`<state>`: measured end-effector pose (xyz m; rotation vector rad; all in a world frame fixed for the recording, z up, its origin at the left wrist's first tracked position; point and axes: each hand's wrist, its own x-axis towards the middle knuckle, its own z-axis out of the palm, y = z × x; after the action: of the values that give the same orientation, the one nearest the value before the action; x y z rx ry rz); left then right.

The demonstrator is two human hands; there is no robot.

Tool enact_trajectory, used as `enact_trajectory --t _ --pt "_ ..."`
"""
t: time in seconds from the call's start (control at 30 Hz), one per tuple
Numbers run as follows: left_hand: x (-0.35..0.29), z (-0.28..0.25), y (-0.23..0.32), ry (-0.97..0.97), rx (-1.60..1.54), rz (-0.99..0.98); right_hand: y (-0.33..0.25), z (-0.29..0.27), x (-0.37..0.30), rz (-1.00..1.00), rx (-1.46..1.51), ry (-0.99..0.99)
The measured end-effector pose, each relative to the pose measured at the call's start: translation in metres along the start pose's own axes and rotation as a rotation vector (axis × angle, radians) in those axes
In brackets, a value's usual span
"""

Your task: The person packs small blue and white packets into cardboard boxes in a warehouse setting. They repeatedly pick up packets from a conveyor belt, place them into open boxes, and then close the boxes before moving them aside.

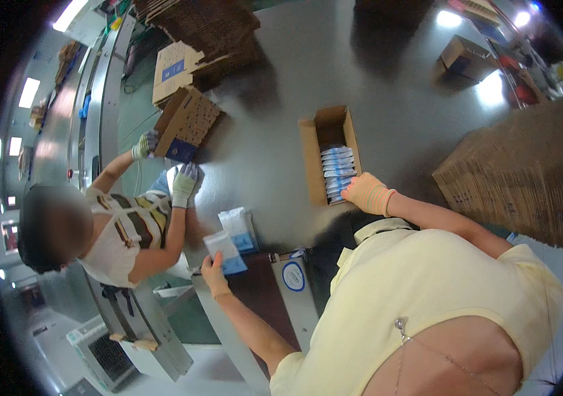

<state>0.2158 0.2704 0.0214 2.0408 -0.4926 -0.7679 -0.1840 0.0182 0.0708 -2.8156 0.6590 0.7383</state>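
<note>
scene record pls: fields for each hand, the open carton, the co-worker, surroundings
left hand: left hand holds a white-and-blue packet, lifted near a second packet stack
right hand: gloved right hand at the near end of the open carton, on the packets
open carton: open carton on the grey table, upright white-and-blue packets filling its near half
co-worker: gloved person opposite, both hands on a flat cardboard box
surroundings: stacks of flattened cartons at right and far end
</note>
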Motion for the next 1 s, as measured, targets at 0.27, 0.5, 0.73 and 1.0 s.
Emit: enact_trajectory --t 0.27,0.5,0.73,1.0 --pt "0.093 0.068 -0.043 -0.52 0.031 -0.24 -0.002 0.004 -0.002 -0.019 0.046 0.051" --pt "-0.004 0.258 0.101 -0.293 1.291 0.729 0.002 0.01 -0.005 -0.013 0.026 0.043" --pt "0.01 0.264 0.126 -0.259 0.886 0.489 0.001 0.024 -0.003 0.03 0.065 0.156" --pt "-0.009 0.272 0.239 -0.821 -0.548 0.819 0.003 0.031 -0.001 -0.025 0.14 0.219"
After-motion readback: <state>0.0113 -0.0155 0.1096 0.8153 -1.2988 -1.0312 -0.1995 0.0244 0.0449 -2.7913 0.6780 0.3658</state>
